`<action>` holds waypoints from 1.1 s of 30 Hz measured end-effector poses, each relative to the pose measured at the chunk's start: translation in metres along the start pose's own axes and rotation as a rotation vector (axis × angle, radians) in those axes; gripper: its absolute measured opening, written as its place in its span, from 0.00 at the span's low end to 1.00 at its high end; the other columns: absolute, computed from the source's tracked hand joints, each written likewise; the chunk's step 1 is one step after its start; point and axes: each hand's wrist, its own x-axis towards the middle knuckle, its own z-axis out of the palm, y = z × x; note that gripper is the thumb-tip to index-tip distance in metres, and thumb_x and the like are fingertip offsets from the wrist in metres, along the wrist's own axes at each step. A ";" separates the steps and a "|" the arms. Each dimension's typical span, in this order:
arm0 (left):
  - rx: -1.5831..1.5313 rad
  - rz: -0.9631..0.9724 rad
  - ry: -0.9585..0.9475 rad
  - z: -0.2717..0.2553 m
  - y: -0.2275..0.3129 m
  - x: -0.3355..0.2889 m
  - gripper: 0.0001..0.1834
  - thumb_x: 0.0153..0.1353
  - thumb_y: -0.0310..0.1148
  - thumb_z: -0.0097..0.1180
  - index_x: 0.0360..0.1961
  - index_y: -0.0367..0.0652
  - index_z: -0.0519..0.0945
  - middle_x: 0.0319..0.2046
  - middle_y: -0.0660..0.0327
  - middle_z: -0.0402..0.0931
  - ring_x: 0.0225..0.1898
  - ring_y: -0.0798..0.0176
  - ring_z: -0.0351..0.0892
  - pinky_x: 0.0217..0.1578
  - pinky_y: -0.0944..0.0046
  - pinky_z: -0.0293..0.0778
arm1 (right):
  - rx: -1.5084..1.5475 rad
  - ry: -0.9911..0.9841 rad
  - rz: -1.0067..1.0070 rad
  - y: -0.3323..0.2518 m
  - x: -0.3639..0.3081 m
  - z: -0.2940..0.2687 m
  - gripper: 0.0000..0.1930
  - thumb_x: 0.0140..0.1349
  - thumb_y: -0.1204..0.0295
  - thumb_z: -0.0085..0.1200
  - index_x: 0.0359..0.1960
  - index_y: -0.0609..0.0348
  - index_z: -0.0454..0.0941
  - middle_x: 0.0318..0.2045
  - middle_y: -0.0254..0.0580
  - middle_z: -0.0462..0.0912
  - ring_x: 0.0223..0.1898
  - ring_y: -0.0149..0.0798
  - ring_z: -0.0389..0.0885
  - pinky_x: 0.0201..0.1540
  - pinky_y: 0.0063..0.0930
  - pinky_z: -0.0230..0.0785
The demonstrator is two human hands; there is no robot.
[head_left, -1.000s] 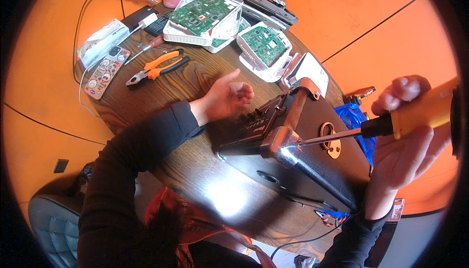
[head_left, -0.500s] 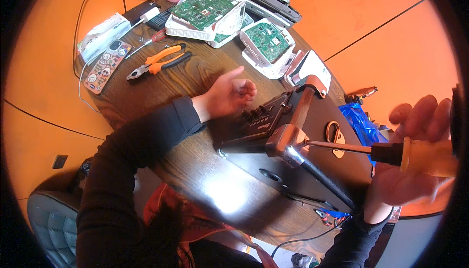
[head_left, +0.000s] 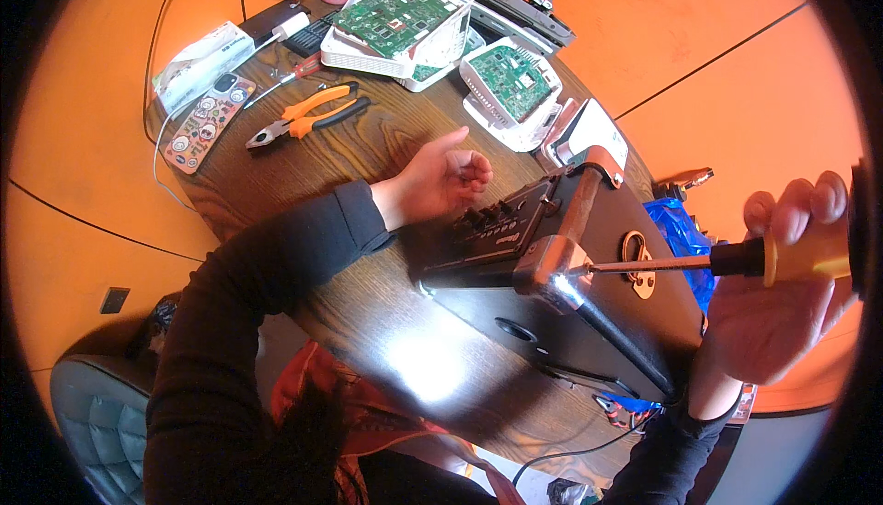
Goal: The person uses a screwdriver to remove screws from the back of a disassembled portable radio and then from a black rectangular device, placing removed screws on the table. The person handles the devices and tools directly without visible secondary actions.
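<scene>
A black box-shaped speaker (head_left: 589, 349) with metal corner guards and a knobbed control panel (head_left: 501, 229) lies tilted on the table. My right hand (head_left: 768, 321) is around the yellow handle of a screwdriver (head_left: 809, 252), its fingers loosely bent behind the handle. The screwdriver's shaft points left, and its tip meets the shiny metal corner guard (head_left: 555, 270) at a screw spot. By the control panel, my left hand (head_left: 440, 178) holds nothing; its thumb stands out and its fingers are half curled. Whether the left hand touches the speaker is hard to see.
Orange-handled pliers (head_left: 308, 117), a red-handled screwdriver (head_left: 299, 71) and a patterned phone (head_left: 207, 123) lie at the far left. Green circuit boards (head_left: 400, 19) in white housings stand at the back. A blue bag (head_left: 681, 234) is behind the speaker.
The view has shifted slightly, so things sit a little further right. My right hand's fingers have shifted slightly around the screwdriver handle. The tip stays at the corner guard.
</scene>
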 end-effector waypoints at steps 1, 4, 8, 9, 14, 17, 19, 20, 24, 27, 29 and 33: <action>-0.006 -0.004 -0.012 0.000 0.000 0.000 0.30 0.63 0.58 0.37 0.30 0.38 0.73 0.27 0.60 0.71 0.28 0.66 0.67 0.31 0.71 0.67 | -0.081 0.037 -0.052 0.001 0.002 0.000 0.20 0.62 0.59 0.47 0.55 0.45 0.63 0.49 0.41 0.66 0.42 0.35 0.65 0.42 0.32 0.64; -0.025 -0.011 -0.023 0.000 0.000 0.000 0.30 0.64 0.57 0.35 0.30 0.38 0.73 0.27 0.60 0.70 0.28 0.66 0.66 0.31 0.71 0.66 | -0.058 -0.115 -0.102 0.005 0.007 0.003 0.24 0.59 0.56 0.53 0.54 0.48 0.63 0.48 0.38 0.67 0.42 0.35 0.65 0.43 0.34 0.66; -0.042 -0.004 0.069 0.004 0.000 -0.001 0.31 0.65 0.56 0.33 0.29 0.38 0.74 0.26 0.59 0.69 0.28 0.65 0.65 0.29 0.71 0.65 | 0.011 0.184 0.039 0.002 0.003 0.013 0.22 0.61 0.56 0.51 0.53 0.49 0.62 0.46 0.37 0.64 0.43 0.33 0.64 0.39 0.33 0.71; -0.057 -0.002 0.056 0.005 0.000 -0.002 0.30 0.65 0.56 0.34 0.29 0.38 0.74 0.26 0.60 0.69 0.28 0.65 0.65 0.29 0.71 0.64 | 0.150 0.187 0.094 0.000 0.002 0.014 0.21 0.62 0.57 0.49 0.53 0.49 0.61 0.45 0.37 0.63 0.43 0.33 0.64 0.39 0.34 0.73; -0.074 -0.010 0.056 0.006 0.001 -0.004 0.29 0.65 0.56 0.36 0.29 0.38 0.74 0.27 0.60 0.70 0.28 0.65 0.67 0.31 0.70 0.67 | -0.045 0.179 0.187 -0.003 0.002 0.008 0.26 0.57 0.45 0.48 0.49 0.48 0.65 0.39 0.37 0.65 0.39 0.33 0.67 0.39 0.39 0.77; -0.095 -0.004 0.103 0.006 0.001 -0.003 0.29 0.65 0.55 0.34 0.29 0.38 0.74 0.26 0.60 0.69 0.28 0.65 0.66 0.31 0.70 0.66 | -0.254 0.022 -0.128 0.006 0.008 0.010 0.31 0.50 0.37 0.50 0.45 0.46 0.67 0.33 0.38 0.66 0.32 0.33 0.69 0.32 0.31 0.75; -0.109 0.002 0.087 0.006 0.000 -0.002 0.29 0.66 0.55 0.34 0.29 0.38 0.74 0.26 0.60 0.68 0.28 0.64 0.66 0.31 0.69 0.66 | -0.266 0.149 -0.079 0.006 0.009 0.019 0.30 0.52 0.38 0.49 0.47 0.45 0.66 0.33 0.39 0.67 0.30 0.33 0.69 0.31 0.28 0.74; -0.112 0.006 0.059 0.005 0.000 -0.002 0.29 0.66 0.55 0.34 0.29 0.38 0.74 0.26 0.60 0.68 0.28 0.64 0.66 0.31 0.69 0.66 | -0.273 0.199 -0.036 0.004 0.008 0.023 0.28 0.54 0.41 0.48 0.49 0.45 0.65 0.34 0.40 0.67 0.30 0.33 0.69 0.31 0.28 0.74; -0.095 0.033 0.067 0.005 0.000 -0.002 0.28 0.66 0.54 0.35 0.27 0.39 0.72 0.25 0.61 0.66 0.28 0.65 0.65 0.30 0.69 0.65 | -0.275 0.234 -0.025 0.003 0.008 0.030 0.23 0.62 0.49 0.44 0.55 0.43 0.61 0.37 0.43 0.68 0.31 0.33 0.71 0.33 0.26 0.73; -0.088 0.031 0.076 0.014 0.000 -0.003 0.26 0.65 0.54 0.36 0.25 0.42 0.71 0.19 0.66 0.61 0.22 0.69 0.61 0.22 0.71 0.59 | -0.252 0.002 -0.249 0.015 0.015 0.019 0.22 0.64 0.56 0.43 0.58 0.44 0.58 0.40 0.46 0.69 0.34 0.35 0.72 0.33 0.27 0.73; 0.060 0.081 0.119 0.027 0.005 -0.010 0.24 0.65 0.54 0.38 0.25 0.44 0.70 0.16 0.70 0.56 0.17 0.72 0.56 0.18 0.72 0.51 | -0.262 0.028 -0.244 0.019 0.014 0.019 0.23 0.65 0.63 0.43 0.61 0.45 0.54 0.42 0.48 0.69 0.36 0.37 0.74 0.33 0.28 0.74; 0.457 0.549 0.185 0.077 0.016 -0.045 0.17 0.65 0.45 0.46 0.31 0.43 0.75 0.12 0.75 0.53 0.14 0.79 0.50 0.15 0.74 0.45 | -0.009 0.027 -0.253 0.026 0.016 0.026 0.27 0.66 0.74 0.34 0.66 0.47 0.42 0.45 0.59 0.70 0.39 0.43 0.76 0.42 0.36 0.72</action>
